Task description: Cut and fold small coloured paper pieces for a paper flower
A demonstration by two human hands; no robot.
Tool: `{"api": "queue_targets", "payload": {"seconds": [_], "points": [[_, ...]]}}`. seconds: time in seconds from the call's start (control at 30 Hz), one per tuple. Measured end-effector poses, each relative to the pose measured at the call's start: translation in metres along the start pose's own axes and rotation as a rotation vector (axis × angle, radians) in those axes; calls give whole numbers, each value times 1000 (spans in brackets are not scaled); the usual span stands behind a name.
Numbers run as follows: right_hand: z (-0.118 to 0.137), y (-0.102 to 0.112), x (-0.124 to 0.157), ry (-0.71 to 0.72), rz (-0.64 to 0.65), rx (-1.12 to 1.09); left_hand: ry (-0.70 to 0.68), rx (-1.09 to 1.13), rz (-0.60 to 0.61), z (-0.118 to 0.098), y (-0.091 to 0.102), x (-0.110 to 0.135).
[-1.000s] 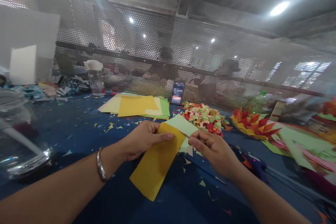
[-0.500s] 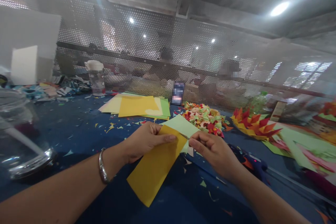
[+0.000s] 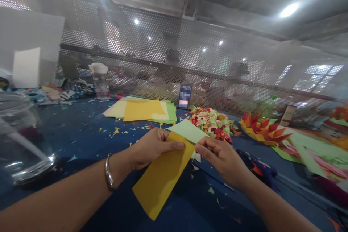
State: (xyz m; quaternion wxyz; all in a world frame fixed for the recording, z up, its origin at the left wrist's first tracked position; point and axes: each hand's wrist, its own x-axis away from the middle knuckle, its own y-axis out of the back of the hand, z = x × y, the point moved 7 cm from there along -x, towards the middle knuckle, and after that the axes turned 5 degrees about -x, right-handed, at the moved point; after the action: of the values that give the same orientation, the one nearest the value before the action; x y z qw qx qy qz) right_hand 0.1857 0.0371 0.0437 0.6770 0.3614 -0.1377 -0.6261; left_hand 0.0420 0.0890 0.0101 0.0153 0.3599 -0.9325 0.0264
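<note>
Between the thumb and fingers of my left hand (image 3: 153,148) is a strip of yellow paper (image 3: 163,181), slanting down toward me. My left hand is closed on its upper left edge. My right hand (image 3: 217,156) is closed in a pinch at the paper's upper right corner. A thin, grey, blade-like tip (image 3: 191,141) sticks out from its fingers against the paper edge; the rest of that tool is hidden in the hand. Behind both hands lies a pale green sheet (image 3: 187,129) on the blue table cover.
Stacked coloured paper (image 3: 143,110) lies farther back, beside a heap of small paper pieces (image 3: 210,121). To the right are a red-orange paper flower (image 3: 262,128) and a dark blue glue gun (image 3: 268,174). A clear jar (image 3: 19,127) stands left. Scraps dot the cover.
The yellow paper and my left hand have shifted very slightly down and to the right. My right hand stays almost where it was.
</note>
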Motion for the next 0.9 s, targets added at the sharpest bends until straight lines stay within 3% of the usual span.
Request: {"api": "queue_targets", "payload": {"seconds": [0.9], "points": [[3,-6,1,26,32,12,87,67,103,10,-8,0]]}}
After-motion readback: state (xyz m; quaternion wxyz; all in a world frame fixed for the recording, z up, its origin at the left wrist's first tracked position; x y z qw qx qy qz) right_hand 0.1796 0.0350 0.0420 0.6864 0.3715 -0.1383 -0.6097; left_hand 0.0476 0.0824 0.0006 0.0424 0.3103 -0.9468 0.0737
